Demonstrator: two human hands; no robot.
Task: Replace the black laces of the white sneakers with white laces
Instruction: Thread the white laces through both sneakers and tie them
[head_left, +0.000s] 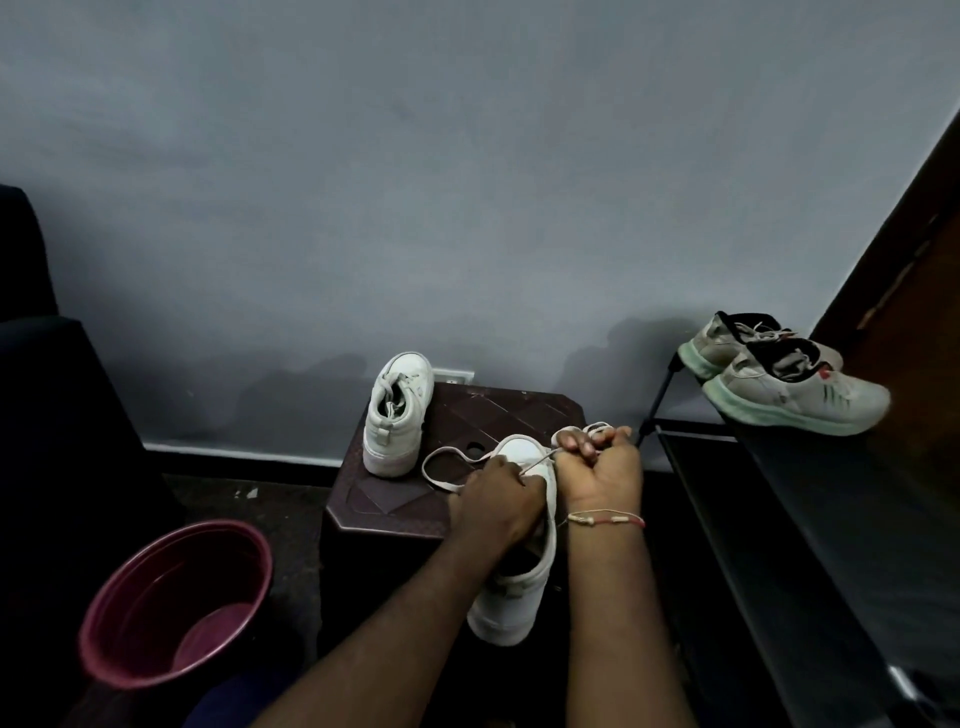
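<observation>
**Q:** State positions relative to the stool (498, 415).

**A:** Red bucket (171, 587): on the floor, left of the stool. Grey shoes (779, 379): right of the stool, on a rack (727, 431). First white sneaker (397, 410): upright on the stool's far left corner. Second white sneaker (514, 608): toe over the stool top, heel past its near edge.

**Q:** Hand status?

**A:** Left hand (493, 499): fingers curled, pinching the white lace (441, 483) above the second sneaker. Right hand (602, 467): fist closed round the same lace.
</observation>
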